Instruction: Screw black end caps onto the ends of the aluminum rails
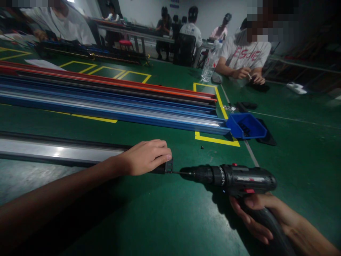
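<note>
My right hand (255, 213) is wrapped round the handle of a black cordless drill (245, 177), which lies level and points left. Its long thin bit (178, 172) reaches the black end cap (169, 165) on a long metal rail (66, 151). My left hand (149, 156) is closed over the rail's right end, just behind the cap, with the fingers curled over the far side. A screw at the bit's tip is too small to make out. One small dark screw (202, 147) lies on the green table beyond the drill.
Blue rails (119, 110) and an orange rail (133, 83) lie lengthwise behind the work. To their right stands a blue bin (246, 129) holding small dark parts. A plastic bottle (209, 65) is farther back. A person (243, 53) sits across the table; other people sit behind.
</note>
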